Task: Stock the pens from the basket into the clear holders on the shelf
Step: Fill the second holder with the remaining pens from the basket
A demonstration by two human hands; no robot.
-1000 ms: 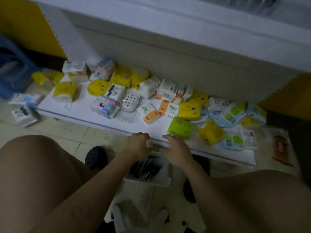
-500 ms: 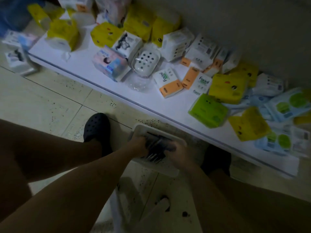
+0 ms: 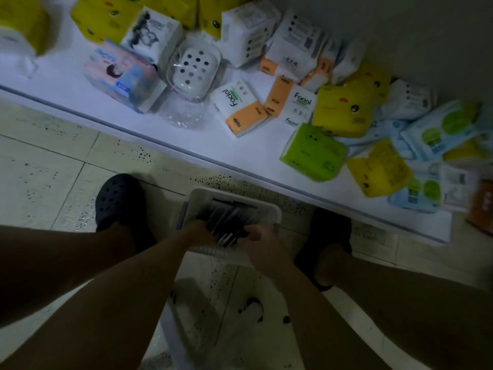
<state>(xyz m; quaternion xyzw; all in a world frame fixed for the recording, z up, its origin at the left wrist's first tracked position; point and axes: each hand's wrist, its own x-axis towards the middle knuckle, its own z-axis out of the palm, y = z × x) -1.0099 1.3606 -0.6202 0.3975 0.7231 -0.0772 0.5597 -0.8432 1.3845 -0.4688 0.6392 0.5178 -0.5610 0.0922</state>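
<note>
Basket (image 3: 234, 194): on floor between feet, just near of shelf (image 3: 66, 84) edge.
Pens (image 3: 226, 220): dark bundle inside.
L hand (image 3: 198, 232), R hand (image 3: 257, 240): both curled on bundle, opposite sides.
Holders: not in view.
Risk: loose bundle splays on lift, pens drop; packs (image 3: 314, 152) crowd shelf.

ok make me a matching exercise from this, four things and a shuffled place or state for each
Things: 1 pens; 2 green tissue pack; 3 soap dish; 4 black clog.
States: A white with round holes; B on the floor, left of the basket; C at the front edge of the shelf; D gripped by left hand and right hand.
Pairs: 1-D; 2-C; 3-A; 4-B.
</note>
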